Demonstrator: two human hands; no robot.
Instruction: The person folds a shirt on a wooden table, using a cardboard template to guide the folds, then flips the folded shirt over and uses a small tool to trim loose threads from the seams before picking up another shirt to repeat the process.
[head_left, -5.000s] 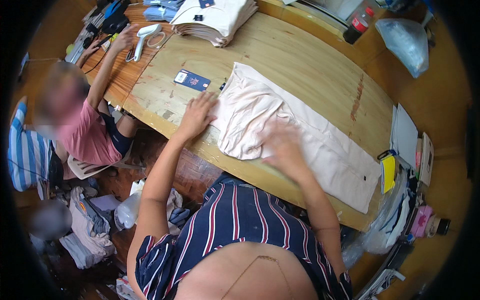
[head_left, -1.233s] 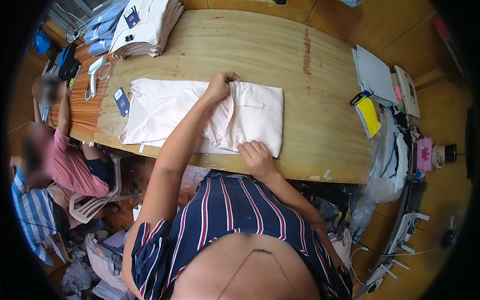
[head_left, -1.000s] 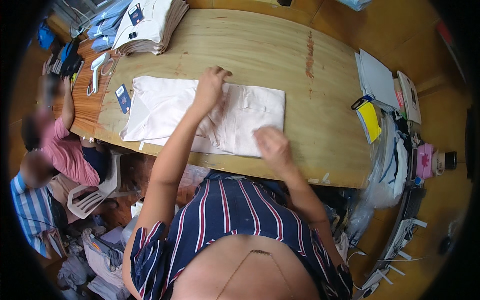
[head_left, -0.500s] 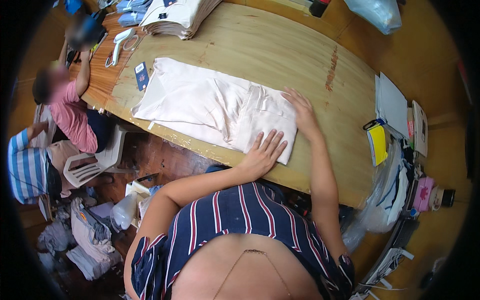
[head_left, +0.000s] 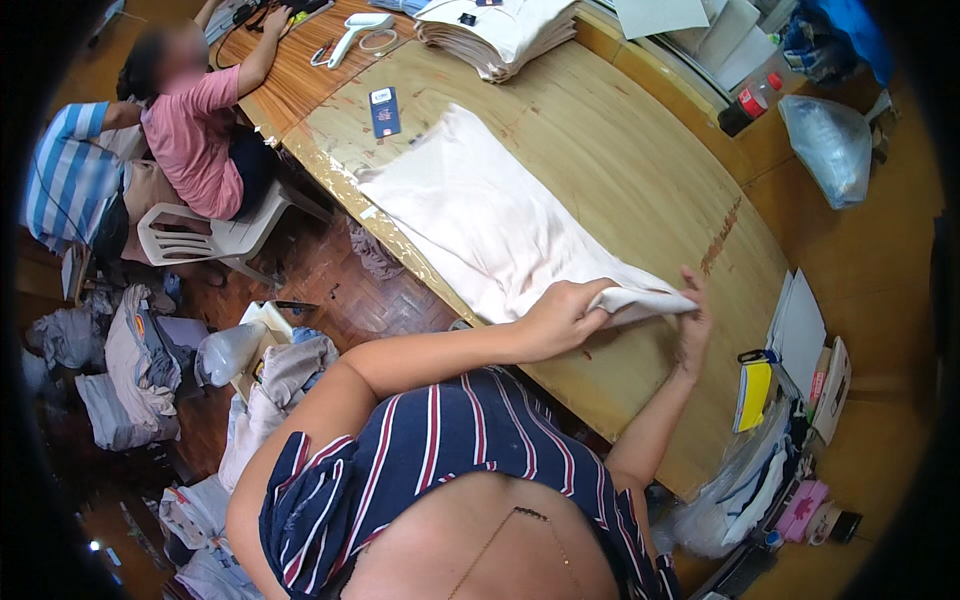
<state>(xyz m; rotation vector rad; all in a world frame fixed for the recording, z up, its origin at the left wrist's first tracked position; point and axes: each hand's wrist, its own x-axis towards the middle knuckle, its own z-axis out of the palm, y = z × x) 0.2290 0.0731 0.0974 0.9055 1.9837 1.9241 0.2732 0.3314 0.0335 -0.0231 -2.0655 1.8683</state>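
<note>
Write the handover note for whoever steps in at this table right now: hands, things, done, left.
Left hand: gripping the near end of the cream garment, lifting its edge off the table.
Right hand: flat on the same end, fingers on the fabric's corner.
Garment: spread lengthwise along the table's near edge, far end by a small dark card.
Done: a stack of folded garments sits at the far end.
Left: this garment looks unfolded, only its near end raised.

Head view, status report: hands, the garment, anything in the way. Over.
Left hand gripping cream garment at its near end. Right hand flat on wooden table beside that end. Stack of folded garments sits well apart.
</note>
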